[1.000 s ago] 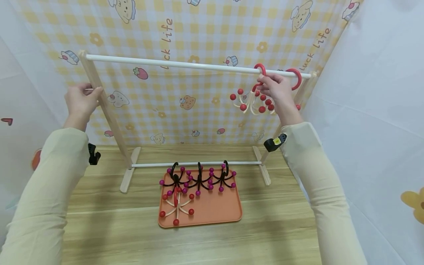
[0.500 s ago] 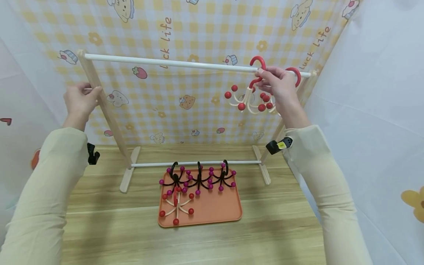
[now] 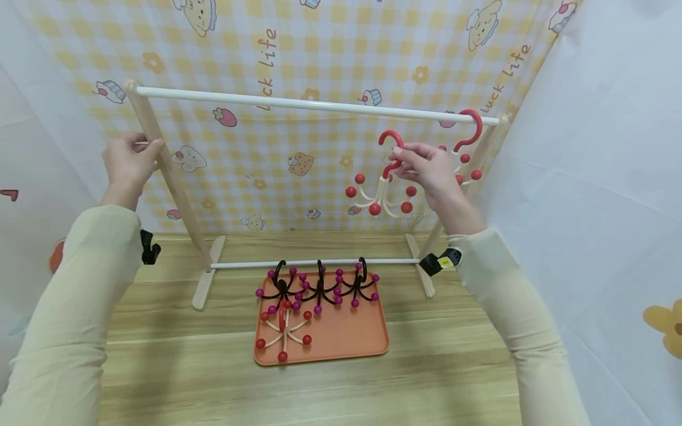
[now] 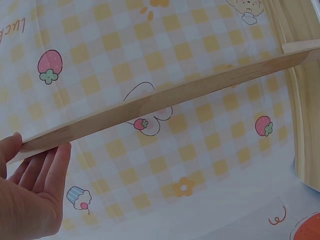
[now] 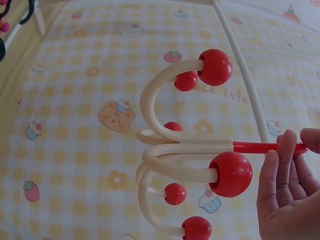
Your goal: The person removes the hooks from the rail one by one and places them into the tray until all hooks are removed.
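My right hand point(image 3: 428, 174) pinches the red hook of a cream multi-arm hanger point(image 3: 381, 192) with red ball tips. In the head view that hook sits below the white top rail point(image 3: 298, 103), apart from it. The right wrist view shows the hanger's curved cream arms and red balls point(image 5: 231, 174) side-on, thumb and fingers at the red stem. My left hand point(image 3: 128, 167) grips the wooden left post point(image 3: 173, 186) of the rack; in the left wrist view, thumb and fingers lie on either side of this post point(image 4: 150, 104). A second red-hooked hanger point(image 3: 471, 133) hangs at the rail's right end, partly hidden.
An orange tray point(image 3: 348, 337) on the wooden table point(image 3: 341, 390) holds several black hangers point(image 3: 320, 287) with purple balls and one cream hanger point(image 3: 285, 330) with red balls. The white lower rail point(image 3: 245, 264) runs just behind. A checked cloth point(image 3: 319, 53) hangs behind the rack.
My right hand has lifted the hanger's hook up off the top rail, then brought it down and to the left, clear of the rail. The left hand stays on the post.
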Demonstrator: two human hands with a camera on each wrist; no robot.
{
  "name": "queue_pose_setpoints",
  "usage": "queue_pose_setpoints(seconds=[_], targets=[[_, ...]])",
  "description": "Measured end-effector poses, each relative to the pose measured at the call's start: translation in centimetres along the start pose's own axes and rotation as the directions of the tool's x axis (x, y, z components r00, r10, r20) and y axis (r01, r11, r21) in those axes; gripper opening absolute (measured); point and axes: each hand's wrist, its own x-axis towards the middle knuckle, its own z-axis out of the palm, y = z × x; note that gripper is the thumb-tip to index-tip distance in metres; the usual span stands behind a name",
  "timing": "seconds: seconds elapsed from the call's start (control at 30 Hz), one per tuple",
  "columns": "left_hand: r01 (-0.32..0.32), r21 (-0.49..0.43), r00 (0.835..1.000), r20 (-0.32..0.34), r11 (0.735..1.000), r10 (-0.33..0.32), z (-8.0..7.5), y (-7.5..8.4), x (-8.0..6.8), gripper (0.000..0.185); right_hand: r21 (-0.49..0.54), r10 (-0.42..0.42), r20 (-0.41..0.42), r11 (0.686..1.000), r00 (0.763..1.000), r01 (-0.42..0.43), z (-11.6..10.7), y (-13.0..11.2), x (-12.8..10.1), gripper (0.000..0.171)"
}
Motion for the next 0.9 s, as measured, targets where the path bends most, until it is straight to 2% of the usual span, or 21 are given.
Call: queue_pose_setpoints(seconds=[0.4, 0.6, 0.9], targets=[[-0.008, -0.003, 1.000, 0.008, 1.000, 0.008, 0.0, 0.1, 0.0, 0.053, -0.023, 0.128, 0.078, 0.992, 0.989, -0.127, 1.4, 4.0, -1.7, 0.009], [-0.011, -0.002, 1.000, 0.004, 1.000, 0.011, 0.0, 0.0, 0.0, 0.053, -0.055, 0.177, 0.136, 0.984, 0.975, -0.171, 1.8, 6.2, -2.6, 0.015], [-0.017, 0.013, 1.000, 0.002, 1.000, 0.017, -0.1, -0.1, 0.1, 0.053, -0.066, 0.271, 0.174, 0.962, 0.947, -0.263, 2.4, 9.5, -3.7, 0.022]])
